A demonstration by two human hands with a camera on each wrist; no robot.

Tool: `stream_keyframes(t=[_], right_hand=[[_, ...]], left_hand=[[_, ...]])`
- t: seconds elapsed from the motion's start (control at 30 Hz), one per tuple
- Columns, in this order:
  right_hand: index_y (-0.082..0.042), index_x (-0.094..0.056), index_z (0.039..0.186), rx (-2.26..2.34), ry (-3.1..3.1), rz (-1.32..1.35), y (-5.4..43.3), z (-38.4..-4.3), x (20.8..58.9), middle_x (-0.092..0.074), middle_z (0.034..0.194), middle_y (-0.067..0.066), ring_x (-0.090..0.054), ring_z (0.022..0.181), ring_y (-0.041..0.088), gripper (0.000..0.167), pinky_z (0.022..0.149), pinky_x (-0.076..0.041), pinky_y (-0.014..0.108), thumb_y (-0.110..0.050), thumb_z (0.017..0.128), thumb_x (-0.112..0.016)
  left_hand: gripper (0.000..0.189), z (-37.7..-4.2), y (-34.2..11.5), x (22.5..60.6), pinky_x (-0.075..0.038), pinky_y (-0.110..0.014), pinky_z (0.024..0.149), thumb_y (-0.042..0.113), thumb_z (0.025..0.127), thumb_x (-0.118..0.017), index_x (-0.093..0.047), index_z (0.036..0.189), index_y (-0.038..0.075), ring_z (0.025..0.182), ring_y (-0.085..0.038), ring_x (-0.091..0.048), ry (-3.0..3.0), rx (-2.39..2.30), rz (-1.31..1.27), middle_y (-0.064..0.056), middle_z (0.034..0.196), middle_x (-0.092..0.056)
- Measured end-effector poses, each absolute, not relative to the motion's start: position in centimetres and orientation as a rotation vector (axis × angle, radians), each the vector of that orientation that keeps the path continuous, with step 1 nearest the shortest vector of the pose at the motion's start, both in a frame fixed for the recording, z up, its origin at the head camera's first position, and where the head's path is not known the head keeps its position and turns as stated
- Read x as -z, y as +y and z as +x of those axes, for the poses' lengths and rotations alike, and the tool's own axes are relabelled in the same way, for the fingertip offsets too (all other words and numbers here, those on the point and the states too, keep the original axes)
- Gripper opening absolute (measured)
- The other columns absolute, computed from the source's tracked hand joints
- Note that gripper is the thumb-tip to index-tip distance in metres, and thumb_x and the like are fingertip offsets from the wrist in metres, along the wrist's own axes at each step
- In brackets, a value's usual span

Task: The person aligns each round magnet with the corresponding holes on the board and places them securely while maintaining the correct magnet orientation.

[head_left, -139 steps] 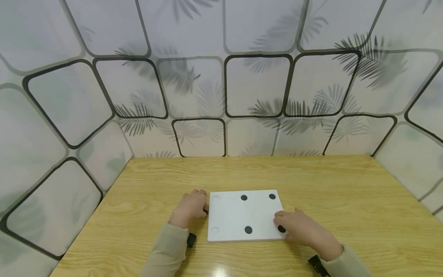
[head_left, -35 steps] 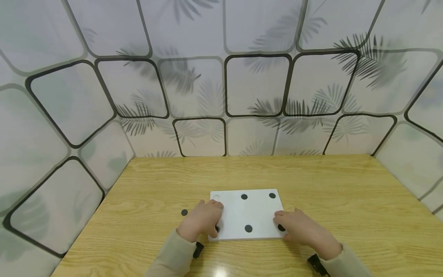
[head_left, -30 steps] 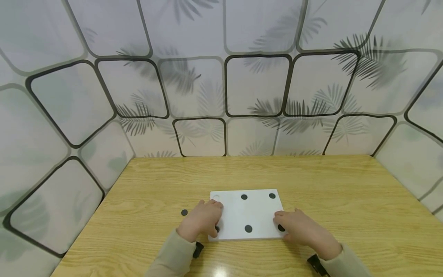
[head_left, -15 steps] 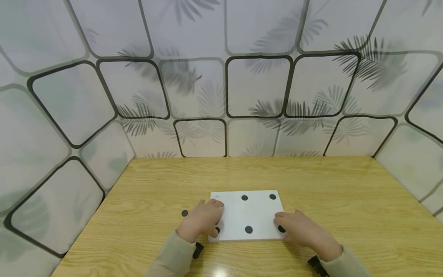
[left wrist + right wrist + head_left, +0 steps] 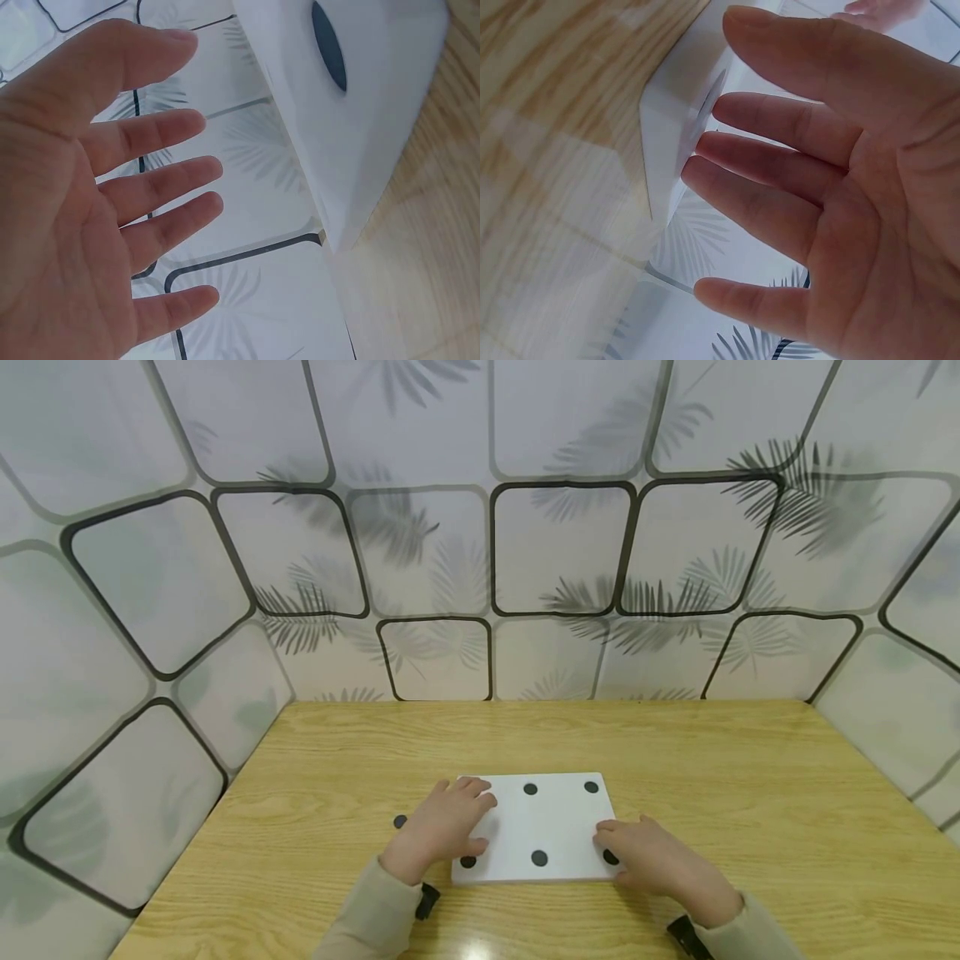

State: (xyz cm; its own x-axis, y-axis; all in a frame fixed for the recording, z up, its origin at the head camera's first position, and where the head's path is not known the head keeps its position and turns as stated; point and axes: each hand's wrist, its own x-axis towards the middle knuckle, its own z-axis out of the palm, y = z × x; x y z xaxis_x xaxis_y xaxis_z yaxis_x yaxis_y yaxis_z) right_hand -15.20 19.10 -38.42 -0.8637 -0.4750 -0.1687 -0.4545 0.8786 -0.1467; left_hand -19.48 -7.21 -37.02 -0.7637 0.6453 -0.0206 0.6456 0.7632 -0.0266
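A white rectangular board [image 5: 566, 827] lies on the table, with round black discs along its near and far sides. My left hand [image 5: 437, 828] hovers over the board's left end, fingers spread and holding nothing. Beside its thumb, a black disc [image 5: 468, 862] sits at the near left corner. The far left corner is hidden under that hand. With extended fingers, my right hand [image 5: 652, 860] touches the board's right edge, next to another disc [image 5: 611, 857]. One loose black disc [image 5: 401, 821] lies on the wood left of the board, partly behind my left hand.
The wooden table [image 5: 750, 777] reaches back to a pale wall covering [image 5: 558, 547] with leaf and rounded-square patterns. A black strap piece shows at each wrist.
My left hand came from left of the board onto its left end, and a disc now fills the near left recess. Just now its fingers lifted and spread off that disc. My right hand stayed put.
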Motion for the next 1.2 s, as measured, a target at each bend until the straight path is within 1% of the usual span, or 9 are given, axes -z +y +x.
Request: stream_keyframes(t=[0.27,0.53,0.8,1.07,1.2], right_hand=[[-0.007,-0.062,0.096,0.173,2.855,-0.684,19.0,-15.0,38.4,-0.058,0.111,0.007,-0.055,0.099,0.026,0.033,0.087,-0.033,0.057,-0.012,0.066,-0.076],[-0.008,-0.061,0.096,0.176,2.845,-0.676,19.1,-15.0,38.5,-0.057,0.112,0.008,-0.054,0.101,0.026,0.032,0.087,-0.032,0.057,-0.012,0.067,-0.075],[-0.008,-0.061,0.097,0.174,2.841,-0.657,19.0,-15.0,38.6,-0.057,0.113,0.008,-0.054,0.102,0.026,0.034,0.088,-0.032,0.057,-0.014,0.067,-0.076],[-0.007,-0.061,0.095,0.165,2.858,-0.723,19.1,-15.1,38.5,-0.058,0.108,0.007,-0.056,0.094,0.026,0.032,0.084,-0.035,0.057,-0.014,0.067,-0.076],[-0.008,-0.061,0.093,0.155,2.866,-0.725,19.1,-15.2,38.5,-0.058,0.106,0.005,-0.057,0.092,0.024,0.03,0.084,-0.035,0.057,-0.016,0.067,-0.076]], left_hand=[[0.046,-19.7,-7.5,37.0,-0.035,-0.046,0.091,0.034,0.075,-0.068,-0.057,0.115,0.014,0.116,-0.022,-0.04,2.957,0.025,1.08,-0.004,0.124,-0.048],[0.043,-20.1,-8.4,37.1,-0.037,-0.046,0.088,0.032,0.075,-0.069,-0.057,0.112,0.013,0.113,-0.024,-0.042,2.982,0.019,1.089,-0.006,0.121,-0.049],[0.039,-20.9,-9.8,37.4,-0.038,-0.048,0.085,0.027,0.073,-0.071,-0.059,0.106,0.009,0.11,-0.027,-0.044,3.048,-0.086,1.026,-0.009,0.118,-0.051],[0.04,-22.0,-11.5,37.8,-0.037,-0.051,0.085,0.025,0.074,-0.07,-0.059,0.107,0.007,0.111,-0.029,-0.043,3.066,-0.152,0.907,-0.012,0.119,-0.05],[0.037,-22.4,-12.2,37.9,-0.037,-0.052,0.085,0.025,0.074,-0.068,-0.06,0.106,0.008,0.11,-0.029,-0.044,3.076,-0.164,0.851,-0.011,0.117,-0.051]])
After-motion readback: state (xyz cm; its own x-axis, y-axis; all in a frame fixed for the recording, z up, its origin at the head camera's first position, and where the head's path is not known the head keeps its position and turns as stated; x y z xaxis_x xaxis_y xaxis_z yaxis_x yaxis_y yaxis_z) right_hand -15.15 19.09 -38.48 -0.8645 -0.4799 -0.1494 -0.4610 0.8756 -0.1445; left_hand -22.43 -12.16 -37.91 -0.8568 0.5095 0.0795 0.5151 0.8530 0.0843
